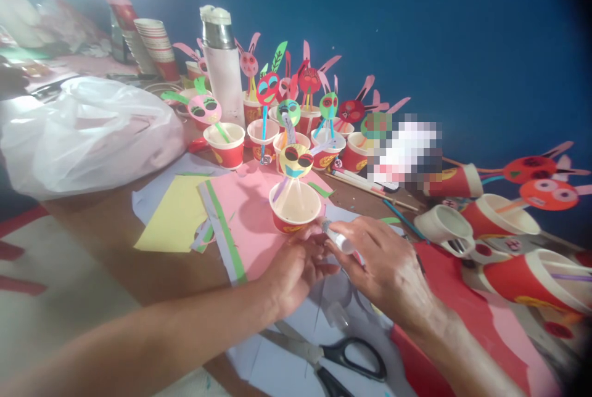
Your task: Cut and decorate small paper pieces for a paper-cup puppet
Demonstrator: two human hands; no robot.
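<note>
My right hand (386,261) is closed around a white glue stick (339,239), its tip pointing left toward my left hand. My left hand (296,270) is curled, its fingers pinched on something small I cannot make out. Just beyond both hands stands a red paper cup (295,207) holding a yellow paper face with dark eyes (296,161) on straws. The hands hover over pink paper (250,212) and white sheets.
Black-handled scissors (342,357) lie near my wrists. Several more cups with paper faces (296,113) line the blue wall beside a white thermos (222,64). A white plastic bag (87,132) lies left, yellow paper (178,215) beside it, and toppled red cups (509,243) right.
</note>
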